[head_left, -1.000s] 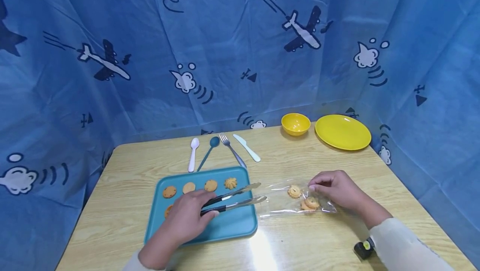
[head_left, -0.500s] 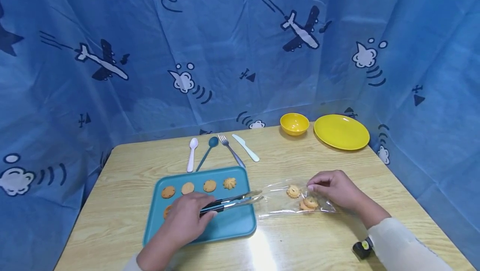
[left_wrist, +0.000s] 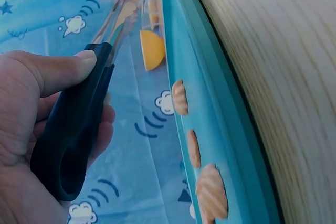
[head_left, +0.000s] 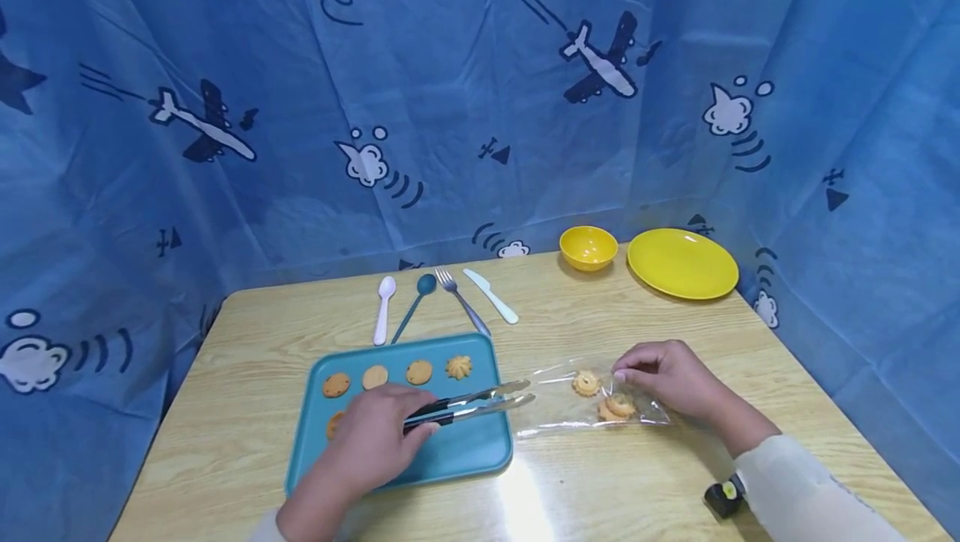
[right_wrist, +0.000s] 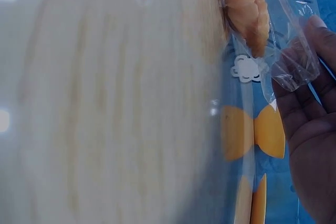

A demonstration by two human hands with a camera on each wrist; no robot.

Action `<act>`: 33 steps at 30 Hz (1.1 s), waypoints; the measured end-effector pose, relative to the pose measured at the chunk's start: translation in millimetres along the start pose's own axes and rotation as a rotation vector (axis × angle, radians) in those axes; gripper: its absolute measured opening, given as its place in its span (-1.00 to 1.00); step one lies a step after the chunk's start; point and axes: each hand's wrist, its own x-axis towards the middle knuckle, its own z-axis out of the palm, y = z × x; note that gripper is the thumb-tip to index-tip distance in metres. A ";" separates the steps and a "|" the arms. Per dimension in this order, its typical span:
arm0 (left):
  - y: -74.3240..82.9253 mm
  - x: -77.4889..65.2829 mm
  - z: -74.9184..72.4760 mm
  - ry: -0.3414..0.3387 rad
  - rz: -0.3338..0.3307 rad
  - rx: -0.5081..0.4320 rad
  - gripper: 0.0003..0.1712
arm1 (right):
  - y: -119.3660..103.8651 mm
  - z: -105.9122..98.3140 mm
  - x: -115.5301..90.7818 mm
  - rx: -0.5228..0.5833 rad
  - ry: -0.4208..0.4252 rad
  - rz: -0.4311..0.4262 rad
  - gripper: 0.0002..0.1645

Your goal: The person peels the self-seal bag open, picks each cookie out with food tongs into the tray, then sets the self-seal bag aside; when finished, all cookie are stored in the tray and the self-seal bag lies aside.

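My left hand point(head_left: 378, 434) grips black-handled metal tongs point(head_left: 467, 417) over the teal tray point(head_left: 480, 450). Their tips stand a little apart, with nothing between them, and overlap the near end of a clear plastic bag point(head_left: 551, 413). Several cookies point(head_left: 586, 383) lie inside that bag, towards its right end. There my right hand point(head_left: 667, 379) pinches the film between thumb and fingers; the right wrist view shows the crumpled film point(right_wrist: 296, 72) at the fingertips. Several more cookies point(head_left: 459, 367) sit on the tray, some partly hidden by my left hand.
Behind the tray lie a pale spoon point(head_left: 384, 308), a dark teal spoon point(head_left: 427, 284), a fork point(head_left: 465, 300) and a pale knife point(head_left: 492, 296). A yellow bowl point(head_left: 588, 248) and yellow plate point(head_left: 682, 264) stand at the back right, before a blue curtain point(head_left: 450, 192).
The tongs' tips have drawn closer together than a second ago and sit slightly farther right than half a second ago. My right hand keeps its place on the bag.
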 end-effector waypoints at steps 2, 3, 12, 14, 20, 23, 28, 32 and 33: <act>2.7 3.1 2.0 -0.017 0.012 0.003 -0.67 | -0.3 0.3 -0.2 0.003 -0.003 -0.011 -0.87; 3.8 5.1 3.5 -0.024 0.019 0.002 -0.67 | 0.0 0.3 -0.3 0.002 -0.005 -0.018 -0.86; 17.6 29.7 22.0 -0.100 0.052 -0.032 -0.62 | 0.3 0.9 0.4 -0.011 -0.011 0.021 -0.89; 22.7 35.9 25.3 -0.117 0.051 -0.040 -0.60 | 0.4 1.4 1.0 -0.010 -0.012 0.031 -0.89; 36.8 51.3 34.3 -0.136 0.072 -0.052 -0.56 | 1.1 2.5 2.2 -0.007 -0.004 0.015 -0.86; 43.0 57.9 39.0 -0.135 0.086 -0.048 -0.56 | 1.5 2.4 2.1 0.001 0.000 -0.011 -0.85; 51.3 67.6 46.4 -0.154 0.089 -0.030 -0.54 | 1.3 1.7 1.4 0.015 0.004 -0.037 -0.86; 56.8 74.0 50.0 -0.160 0.103 -0.011 -0.54 | 3.2 1.2 1.2 0.015 0.002 -0.044 -0.87; 58.1 75.6 50.5 -0.160 0.107 -0.008 -0.54 | 4.1 1.2 1.2 0.015 0.003 -0.042 -0.88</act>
